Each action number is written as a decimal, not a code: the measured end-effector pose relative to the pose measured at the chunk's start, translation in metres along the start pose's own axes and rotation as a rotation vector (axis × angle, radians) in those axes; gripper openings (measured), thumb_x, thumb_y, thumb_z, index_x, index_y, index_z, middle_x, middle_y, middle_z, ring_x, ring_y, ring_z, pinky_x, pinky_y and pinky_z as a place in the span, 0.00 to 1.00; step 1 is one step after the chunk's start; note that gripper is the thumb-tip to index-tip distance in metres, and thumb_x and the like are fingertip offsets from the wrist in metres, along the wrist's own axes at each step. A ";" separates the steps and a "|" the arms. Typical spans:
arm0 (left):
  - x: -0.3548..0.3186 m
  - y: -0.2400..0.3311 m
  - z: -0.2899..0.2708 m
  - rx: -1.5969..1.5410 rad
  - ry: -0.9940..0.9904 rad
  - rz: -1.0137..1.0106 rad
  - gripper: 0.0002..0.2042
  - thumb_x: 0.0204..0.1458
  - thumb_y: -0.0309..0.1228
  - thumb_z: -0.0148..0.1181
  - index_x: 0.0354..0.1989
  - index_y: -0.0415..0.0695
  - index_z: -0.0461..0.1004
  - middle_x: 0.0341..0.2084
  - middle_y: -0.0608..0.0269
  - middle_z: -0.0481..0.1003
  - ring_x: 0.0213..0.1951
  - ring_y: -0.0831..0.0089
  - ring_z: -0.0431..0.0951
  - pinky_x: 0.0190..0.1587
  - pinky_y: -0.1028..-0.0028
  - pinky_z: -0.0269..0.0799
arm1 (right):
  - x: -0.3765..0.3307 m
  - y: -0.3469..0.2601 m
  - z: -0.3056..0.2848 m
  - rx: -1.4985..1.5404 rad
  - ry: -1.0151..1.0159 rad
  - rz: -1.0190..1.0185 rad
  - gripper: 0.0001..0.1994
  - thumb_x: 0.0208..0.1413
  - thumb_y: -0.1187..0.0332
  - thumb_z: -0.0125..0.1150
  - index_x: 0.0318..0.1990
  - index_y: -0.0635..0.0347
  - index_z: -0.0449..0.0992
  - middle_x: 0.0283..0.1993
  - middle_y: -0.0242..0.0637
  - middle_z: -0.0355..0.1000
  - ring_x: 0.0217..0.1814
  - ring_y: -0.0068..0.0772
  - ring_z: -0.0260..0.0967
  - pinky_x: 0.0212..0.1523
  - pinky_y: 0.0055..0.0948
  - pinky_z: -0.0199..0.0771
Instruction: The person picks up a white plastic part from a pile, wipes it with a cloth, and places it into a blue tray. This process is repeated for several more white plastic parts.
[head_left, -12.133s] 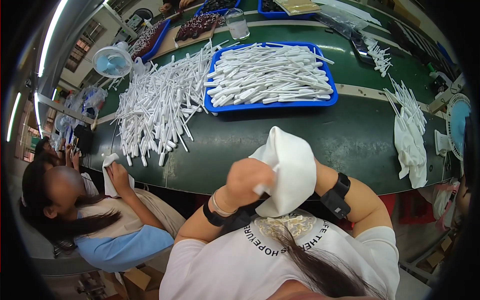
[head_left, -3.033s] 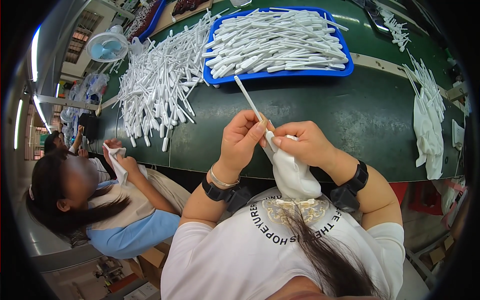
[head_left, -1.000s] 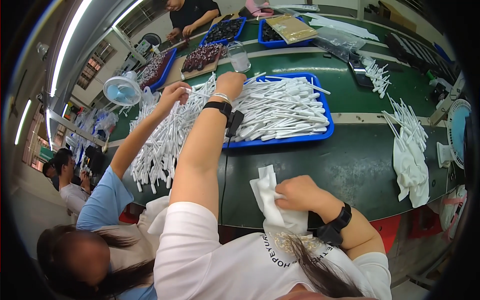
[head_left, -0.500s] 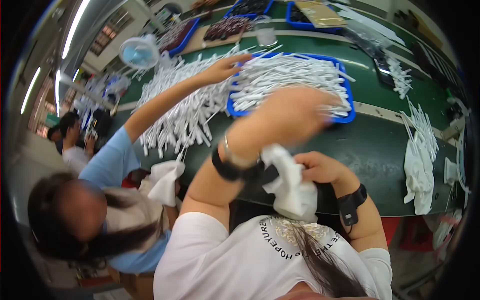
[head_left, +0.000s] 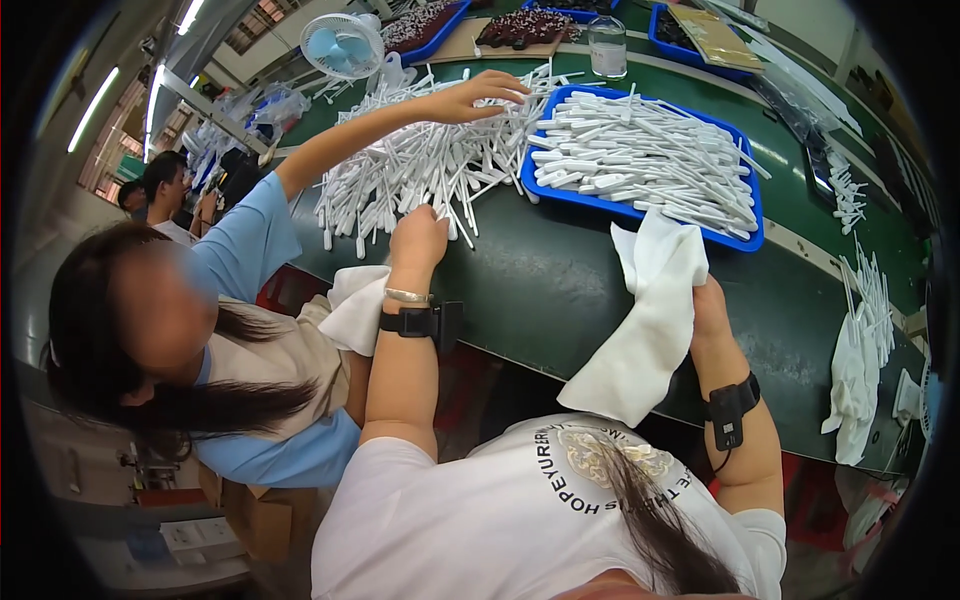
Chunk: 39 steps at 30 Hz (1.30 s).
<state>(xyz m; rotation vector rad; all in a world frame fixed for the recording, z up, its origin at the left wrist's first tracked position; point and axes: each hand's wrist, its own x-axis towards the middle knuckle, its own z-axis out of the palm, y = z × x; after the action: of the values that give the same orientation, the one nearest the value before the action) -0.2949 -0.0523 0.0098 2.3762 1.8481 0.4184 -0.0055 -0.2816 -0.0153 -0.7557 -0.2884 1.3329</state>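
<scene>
My left hand (head_left: 418, 240) is at the near edge of a loose pile of white plastic sticks (head_left: 400, 165), its fingers closed at the end of a stick; its fingertips are partly hidden. My right hand (head_left: 708, 308) grips a white cloth (head_left: 640, 335), which hangs in folds over the table's near edge. Beyond the cloth is a blue tray (head_left: 628, 208) heaped with similar white sticks. The cloth's upper corner overlaps the tray's near rim in this view.
At my left, a co-worker's hand (head_left: 490, 97) reaches over the pile; another white cloth (head_left: 355, 305) is by their lap. Right, a white cloth (head_left: 850, 385) lies beside several sticks. Farther back stand a clear jar (head_left: 607, 50), a small fan (head_left: 342, 45) and blue trays.
My left hand has swung from over the blue tray leftward to the loose pile. My right hand has spread the cloth out and moved it right. The view has shifted too.
</scene>
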 end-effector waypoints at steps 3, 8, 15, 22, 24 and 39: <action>0.004 0.006 0.006 0.054 -0.006 -0.066 0.15 0.42 0.41 0.56 0.26 0.39 0.72 0.26 0.49 0.74 0.32 0.54 0.73 0.35 0.64 0.68 | 0.001 0.006 0.002 -0.121 -0.045 0.007 0.13 0.53 0.72 0.47 0.46 0.66 0.66 0.41 0.38 0.69 0.41 0.29 0.68 0.40 0.28 0.71; 0.010 0.011 0.006 0.055 -0.074 -0.114 0.18 0.40 0.43 0.58 0.27 0.37 0.72 0.27 0.47 0.73 0.33 0.52 0.73 0.35 0.61 0.68 | 0.000 0.008 0.009 -0.233 -0.064 0.056 0.13 0.52 0.72 0.49 0.46 0.66 0.66 0.41 0.38 0.69 0.40 0.28 0.69 0.40 0.26 0.71; -0.003 -0.011 -0.001 -0.229 -0.191 -0.053 0.17 0.44 0.42 0.56 0.26 0.36 0.70 0.23 0.51 0.74 0.23 0.58 0.74 0.26 0.66 0.69 | -0.001 0.006 0.007 -0.248 -0.089 0.063 0.15 0.52 0.74 0.49 0.49 0.67 0.64 0.44 0.38 0.67 0.41 0.28 0.67 0.41 0.28 0.71; -0.084 0.036 -0.011 -1.783 -0.617 -0.185 0.11 0.52 0.31 0.45 0.37 0.35 0.66 0.25 0.55 0.73 0.14 0.73 0.68 0.15 0.84 0.61 | -0.001 0.009 0.006 -0.108 -0.044 0.056 0.15 0.53 0.74 0.46 0.49 0.66 0.64 0.45 0.40 0.67 0.43 0.30 0.68 0.42 0.30 0.71; -0.097 0.057 -0.005 -1.873 -0.858 -0.203 0.11 0.53 0.30 0.44 0.40 0.35 0.65 0.26 0.55 0.72 0.16 0.74 0.68 0.17 0.82 0.62 | 0.000 0.012 0.007 -0.125 -0.073 0.070 0.15 0.54 0.73 0.46 0.49 0.66 0.64 0.45 0.40 0.67 0.43 0.31 0.68 0.43 0.31 0.71; -0.116 0.132 0.019 -1.675 -1.108 -0.046 0.11 0.54 0.32 0.46 0.33 0.37 0.70 0.22 0.61 0.72 0.19 0.79 0.67 0.21 0.82 0.62 | -0.003 0.007 0.014 -0.101 -0.058 -0.028 0.17 0.54 0.72 0.46 0.52 0.65 0.61 0.46 0.40 0.66 0.44 0.30 0.67 0.44 0.29 0.69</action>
<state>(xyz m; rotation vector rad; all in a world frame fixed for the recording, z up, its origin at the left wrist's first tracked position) -0.1926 -0.1966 0.0064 0.9129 0.4628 0.2866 -0.0197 -0.2796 -0.0093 -0.7957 -0.4134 1.3232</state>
